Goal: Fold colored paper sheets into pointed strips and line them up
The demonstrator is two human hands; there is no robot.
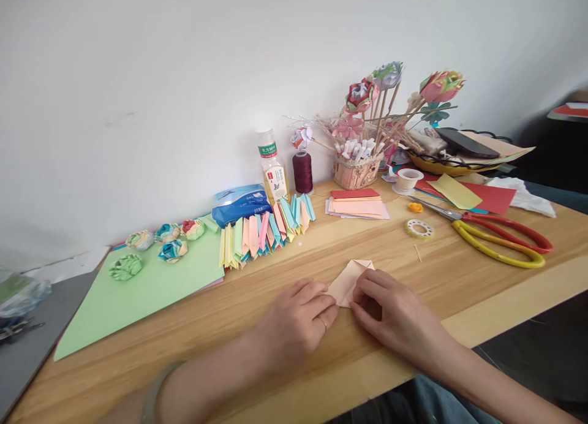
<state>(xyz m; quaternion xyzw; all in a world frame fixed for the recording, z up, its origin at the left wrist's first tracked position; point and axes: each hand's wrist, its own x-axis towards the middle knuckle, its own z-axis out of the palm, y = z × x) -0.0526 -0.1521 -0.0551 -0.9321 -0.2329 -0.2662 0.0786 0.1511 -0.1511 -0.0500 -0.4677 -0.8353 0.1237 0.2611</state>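
Note:
A small sheet of pale peach paper (345, 284) lies on the wooden table, partly folded, with a corner turned in at its top right. My left hand (301, 318) presses its fingertips together on the paper's left edge and holds it to the table; a ring shows on one finger. At the paper's right side my right hand (390, 307) is closed, pinching the edge between thumb and curled fingers. Part of the lower edge is hidden by my fingers. Beyond my hands lies a stack of cut paper pieces (358, 208), red and peach on top.
Folded paper strips (261, 234) stand in a row beside a blue tissue pack (241, 203). Paper flowers (172, 250) rest on green sheets (138, 307) at left. Large scissors (500, 231), a tape roll (419, 228) and a thread spool (302, 173) are farther right.

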